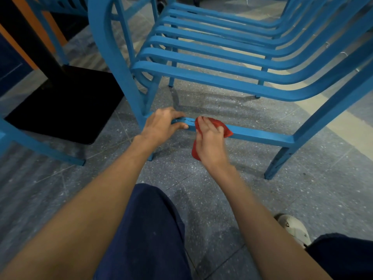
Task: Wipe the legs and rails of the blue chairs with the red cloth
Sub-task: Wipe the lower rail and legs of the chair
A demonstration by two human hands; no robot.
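A blue slatted chair (pixel 212 63) stands in front of me on the speckled floor. Its low side rail (pixel 260 136) runs between two legs just above the floor. My left hand (pixel 163 125) grips the left end of this rail, fingers over the top and thumb beneath. Right beside it, my right hand (pixel 210 138) presses the red cloth (pixel 225 128) onto the rail, fingers curled over the cloth. Part of the cloth hangs below my palm. The paint on the rail looks chipped between my two hands.
A black table base (pixel 66 106) and post stand at the left. Another blue chair's leg (pixel 42 150) crosses the lower left, and one more chair stands at the top left. My knees in dark trousers and a white shoe (pixel 292 229) fill the bottom.
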